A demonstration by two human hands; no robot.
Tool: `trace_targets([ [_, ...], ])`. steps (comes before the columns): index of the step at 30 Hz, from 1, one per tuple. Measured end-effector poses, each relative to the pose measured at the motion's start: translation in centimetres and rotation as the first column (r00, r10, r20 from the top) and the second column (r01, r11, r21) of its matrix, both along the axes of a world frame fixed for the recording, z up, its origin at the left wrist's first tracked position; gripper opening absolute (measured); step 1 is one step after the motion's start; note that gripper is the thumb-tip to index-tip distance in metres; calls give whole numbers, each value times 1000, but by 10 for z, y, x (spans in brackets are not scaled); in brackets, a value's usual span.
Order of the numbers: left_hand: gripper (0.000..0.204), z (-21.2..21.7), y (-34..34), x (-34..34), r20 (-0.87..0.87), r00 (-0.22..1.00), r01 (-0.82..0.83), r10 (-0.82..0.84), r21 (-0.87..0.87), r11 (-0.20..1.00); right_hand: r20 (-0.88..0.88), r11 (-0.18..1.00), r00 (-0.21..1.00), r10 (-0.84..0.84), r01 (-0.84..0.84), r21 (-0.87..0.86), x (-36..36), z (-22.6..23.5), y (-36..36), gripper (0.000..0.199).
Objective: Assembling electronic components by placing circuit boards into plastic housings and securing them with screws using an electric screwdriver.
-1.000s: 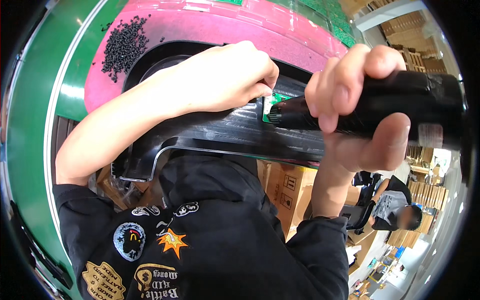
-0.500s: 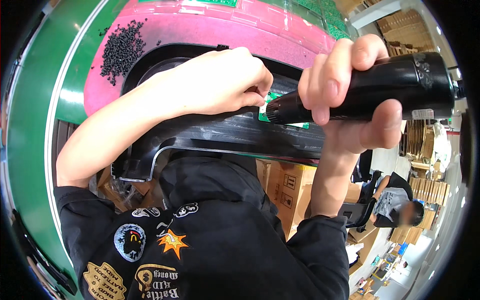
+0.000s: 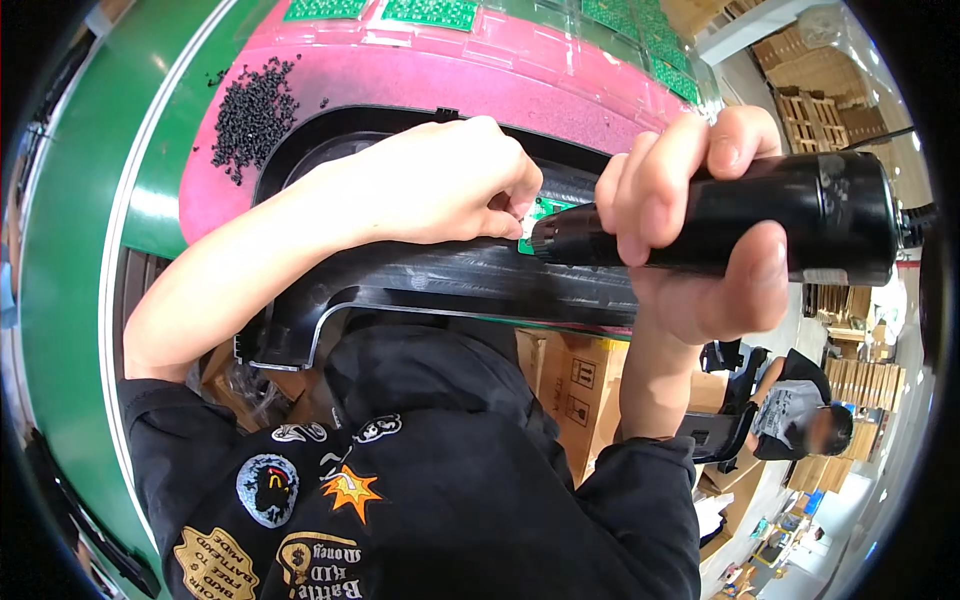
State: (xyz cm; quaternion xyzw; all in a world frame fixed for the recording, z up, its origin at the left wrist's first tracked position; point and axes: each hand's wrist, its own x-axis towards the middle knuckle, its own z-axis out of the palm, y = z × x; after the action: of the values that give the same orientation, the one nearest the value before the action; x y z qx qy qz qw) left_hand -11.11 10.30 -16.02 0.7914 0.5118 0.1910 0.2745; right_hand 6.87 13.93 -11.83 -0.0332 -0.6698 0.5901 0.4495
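My right hand (image 3: 690, 215) is wrapped round a black electric screwdriver (image 3: 770, 215), held slanting with its nose over a small green circuit board (image 3: 547, 209). The board lies inside a long black plastic housing (image 3: 450, 270). Thumb and fingertips of my left hand (image 3: 460, 185) are pinched together at the board's left end, close beside the screwdriver's nose. Whatever they hold is hidden. The driver's nose and my fingers cover part of the board, and I cannot see whether the bit touches a screw.
A heap of small black screws (image 3: 255, 115) lies on the pink mat (image 3: 400, 75), beyond the housing. Clear trays with green circuit boards (image 3: 430, 12) stand along the far side. Cardboard boxes (image 3: 575, 385) are below the bench edge. Another person (image 3: 795, 410) sits at the right.
The screwdriver's rear end has dropped toward me with my right hand, while its nose stays by the board. My left hand keeps its pinch there. The whole view has shifted slightly.
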Motion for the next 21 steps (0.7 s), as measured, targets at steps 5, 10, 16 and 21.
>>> trace_targets([
  [5, 17, -5, 1, -1, 83, 992, 97, -94, -41, 994, -243, 993, 963, 118, -112, 37, 18, -1, 11, 38],
  [10, 18, -6, 7, 1, 153, 968, 179, -197, 123, 976, -322, 998, 947, 9, -29, -57, 33, 16, 4, 37],
  [16, 22, -10, 10, 2, 348, 907, 193, -238, 158, 968, -362, 997, 932, -12, -16, -74, 45, 22, 2, 36],
  [21, 34, 4, 3, 5, 119, 985, 116, -122, 60, 991, -174, 999, 984, -49, 45, -30, 70, 25, 10, 37],
])
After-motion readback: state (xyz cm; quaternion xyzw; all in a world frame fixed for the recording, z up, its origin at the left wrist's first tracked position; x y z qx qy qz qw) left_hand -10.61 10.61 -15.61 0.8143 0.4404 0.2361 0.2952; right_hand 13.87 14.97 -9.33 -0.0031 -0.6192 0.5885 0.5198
